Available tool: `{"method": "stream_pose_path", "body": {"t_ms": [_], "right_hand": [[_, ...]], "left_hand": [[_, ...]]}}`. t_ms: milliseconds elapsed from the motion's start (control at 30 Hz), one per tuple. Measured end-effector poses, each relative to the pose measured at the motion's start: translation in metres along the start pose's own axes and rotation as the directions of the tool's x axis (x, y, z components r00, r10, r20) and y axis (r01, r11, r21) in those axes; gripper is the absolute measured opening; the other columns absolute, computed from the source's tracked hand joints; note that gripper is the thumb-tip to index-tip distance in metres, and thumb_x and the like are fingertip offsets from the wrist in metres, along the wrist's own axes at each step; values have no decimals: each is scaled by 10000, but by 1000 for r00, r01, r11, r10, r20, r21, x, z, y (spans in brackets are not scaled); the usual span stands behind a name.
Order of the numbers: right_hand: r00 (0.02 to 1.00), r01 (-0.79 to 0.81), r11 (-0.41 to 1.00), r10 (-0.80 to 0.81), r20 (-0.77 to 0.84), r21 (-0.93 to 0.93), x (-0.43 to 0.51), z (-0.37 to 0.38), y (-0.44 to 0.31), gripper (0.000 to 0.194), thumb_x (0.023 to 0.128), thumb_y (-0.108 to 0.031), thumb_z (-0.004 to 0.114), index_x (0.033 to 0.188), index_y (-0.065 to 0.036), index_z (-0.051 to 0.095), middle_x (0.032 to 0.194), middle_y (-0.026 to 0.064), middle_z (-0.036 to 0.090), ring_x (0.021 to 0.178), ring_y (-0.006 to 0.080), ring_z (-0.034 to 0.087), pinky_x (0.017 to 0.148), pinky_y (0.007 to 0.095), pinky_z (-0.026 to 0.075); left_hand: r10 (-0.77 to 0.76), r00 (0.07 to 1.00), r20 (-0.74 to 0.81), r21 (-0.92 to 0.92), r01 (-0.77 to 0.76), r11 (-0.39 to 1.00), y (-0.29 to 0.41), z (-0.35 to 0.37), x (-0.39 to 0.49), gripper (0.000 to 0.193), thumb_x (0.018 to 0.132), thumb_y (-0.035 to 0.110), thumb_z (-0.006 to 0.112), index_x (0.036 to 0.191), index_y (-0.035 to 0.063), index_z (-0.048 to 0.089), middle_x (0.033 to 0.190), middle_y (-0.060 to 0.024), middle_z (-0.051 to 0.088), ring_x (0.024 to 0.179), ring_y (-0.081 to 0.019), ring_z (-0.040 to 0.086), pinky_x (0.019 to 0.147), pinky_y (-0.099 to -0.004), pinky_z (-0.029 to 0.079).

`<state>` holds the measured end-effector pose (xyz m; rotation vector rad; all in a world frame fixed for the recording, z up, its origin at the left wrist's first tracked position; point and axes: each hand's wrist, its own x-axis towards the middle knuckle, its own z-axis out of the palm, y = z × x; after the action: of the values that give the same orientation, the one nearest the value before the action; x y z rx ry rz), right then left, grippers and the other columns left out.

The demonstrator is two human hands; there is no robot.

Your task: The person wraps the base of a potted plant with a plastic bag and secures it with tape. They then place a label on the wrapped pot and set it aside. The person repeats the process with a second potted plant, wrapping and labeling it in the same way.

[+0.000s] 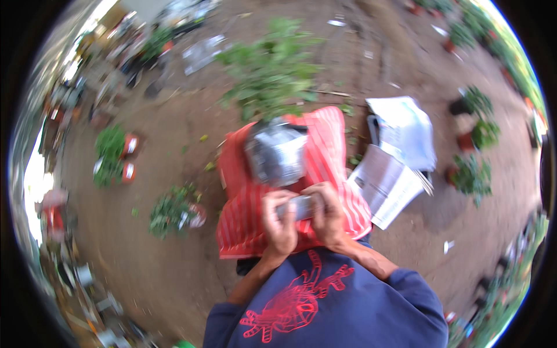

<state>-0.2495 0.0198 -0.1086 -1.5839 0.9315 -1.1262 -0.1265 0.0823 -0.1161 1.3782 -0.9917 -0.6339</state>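
Note:
My left hand (279,219) and my right hand (327,213) meet above my lap, their fingers closed around the ends of a small grey roll (301,207). Blur hides whether it is tape. Under both hands a red-and-white striped sack (243,226) is spread over my lap. On the sack, just beyond my fingers, lies a plant pot wrapped in clear plastic film (278,154). The leafy green plant (272,71) growing from it points away from me. Neither hand touches the wrapped pot.
Printed newspaper sheets (402,130) lie stacked to the right on bare soil (174,269). Potted plants stand or lie at left (172,213) and right (472,178). A clear plastic sheet (202,54) lies at the back. Mixed clutter (82,296) lines the left side.

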Motion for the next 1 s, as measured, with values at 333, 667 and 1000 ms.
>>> {"method": "stream_pose_path", "body": {"t_ms": [333,667,1000], "right_hand": [[973,-213,936,229,-25,282,-10,-10,25,124,1042,-32,690,1136,21,750,899,110,718,826,143,714,720,295,581],[756,-628,547,256,-603,-554,91,-244,323,458,900,-259,817,1265,-2,716,1227,256,718,1158,418,693,1022,499,546],[439,-895,180,525,-730,-409,53,-296,421,378,898,-245,792,1204,-36,716,1227,241,745,1133,441,719,1007,519,568]], "left_hand": [[172,985,26,262,-173,949,-4,6,-6,209,1018,60,734,930,14,550,977,-152,680,889,-252,697,793,-374,554],[-82,991,107,637,-5,771,-24,-20,14,208,1005,113,758,889,-10,638,850,-151,691,766,-337,673,735,-458,539],[-149,969,196,612,-2,791,-23,-7,15,219,1022,147,732,910,-14,635,844,-134,671,795,-303,645,766,-437,520]]}}
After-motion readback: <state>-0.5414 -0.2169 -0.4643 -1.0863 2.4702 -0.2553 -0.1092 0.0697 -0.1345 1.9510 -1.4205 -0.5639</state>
